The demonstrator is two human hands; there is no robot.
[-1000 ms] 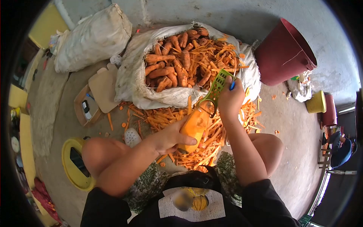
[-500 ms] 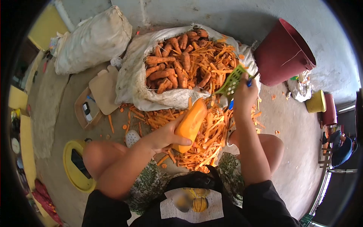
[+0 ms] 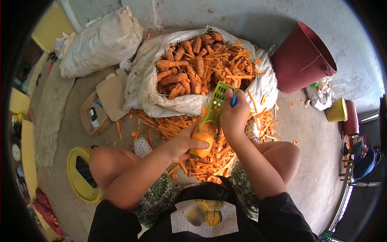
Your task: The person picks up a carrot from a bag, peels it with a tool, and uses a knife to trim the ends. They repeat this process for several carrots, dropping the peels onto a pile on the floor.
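My left hand (image 3: 180, 144) is closed around a thick peeled carrot (image 3: 202, 150), thumb across its near end. In my right hand (image 3: 236, 117) is a green peeler (image 3: 218, 101) with a flat, hole-punched body; something blue shows between the fingers. The peeler's near end lies over the upper part of the carrot and hides some of it. Below both hands, a heap of orange peelings (image 3: 211, 171) covers the floor between my legs. Just beyond, an open white sack (image 3: 139, 90) holds unpeeled carrots (image 3: 173, 76) on its left and peelings on its right.
A dark red bin (image 3: 296, 60) leans by the wall, with a yellow bucket (image 3: 336, 111) farther right. At left are a full white sack (image 3: 102, 42), an open cardboard box (image 3: 112, 97) and a yellow container (image 3: 76, 189) with a phone on top. Another person (image 3: 365, 163) is at far right.
My right hand has brought the peeler left and down from beside the sack onto the carrot. My left hand keeps hold of the carrot, nearly in place.
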